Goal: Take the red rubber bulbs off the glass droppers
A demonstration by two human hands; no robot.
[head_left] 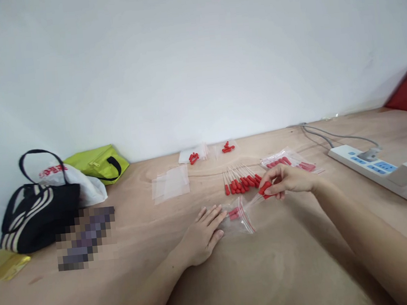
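**Plywood tabletop (pixel 272 270), one zip-lock bag (pixel 246 219) between two hands**

Head view: a pale wall (pixel 195 67) rises beyond the hands. The left hand (pixel 205 236) lies palm down, fingers spread flat and clasping nothing, its fingertips at the near-left end of the zip-lock bag, where some red heads (pixel 233 214) show through. The right hand (pixel 288 180) pinches a bunch of red-headed sticks (pixel 265 188) between thumb and fingers, their pale shafts pointing toward the bag's mouth; whether they have entered it, I cannot tell.

Just beyond, between the hands, loose red-headed sticks (pixel 244 183) lie in a row. Filled bags (pixel 307 166) sit right behind the right hand, and flat clear bags (pixel 172 182) beyond the left. Right of the right hand is a white power strip (pixel 348 156); well left of the left hand stand a black handbag (pixel 41 223) and a lime-green bag (pixel 94 164).
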